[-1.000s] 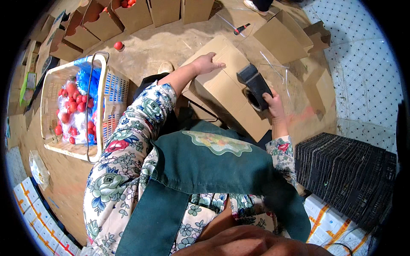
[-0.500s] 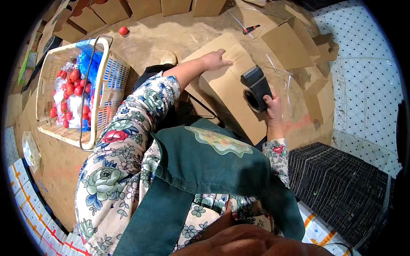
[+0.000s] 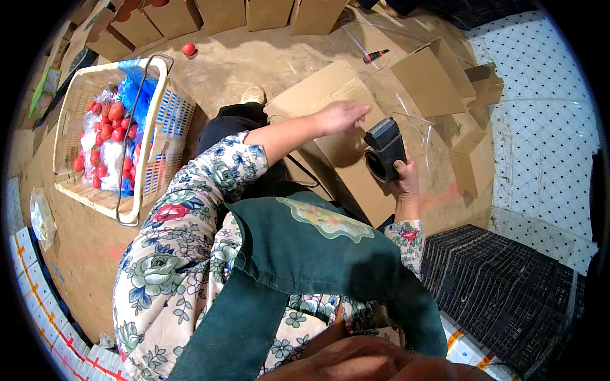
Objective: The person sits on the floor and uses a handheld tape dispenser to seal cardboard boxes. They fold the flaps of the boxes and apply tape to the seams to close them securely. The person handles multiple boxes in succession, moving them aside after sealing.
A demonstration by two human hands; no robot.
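Observation:
My right hand (image 3: 406, 179) grips a black tape dispenser (image 3: 389, 151), its round hub opening facing left and its blocky head pointing up and away. My left hand (image 3: 343, 118) hovers over a folded cardboard box (image 3: 356, 168), just left of the dispenser's head. Motion smears the left fingers, so whether they pinch anything cannot be made out. The brown box lies slanted before my lap, its flap (image 3: 318, 86) stretching toward the far side. My forearm and the dispenser cover parts of it.
At left stands a cream plastic basket (image 3: 95, 202) with bagged tomatoes (image 3: 114, 113). One loose tomato (image 3: 189, 49) and a red-black cutter (image 3: 376, 56) lie on the floor. Open cartons (image 3: 429, 79) sit at far right; black crates (image 3: 502, 298) are stacked near right. More cartons (image 3: 270, 14) line the back.
My left hand has lifted off the box and moved right and nearer, toward the dispenser. The dispenser in my right hand has shifted slightly nearer to me.

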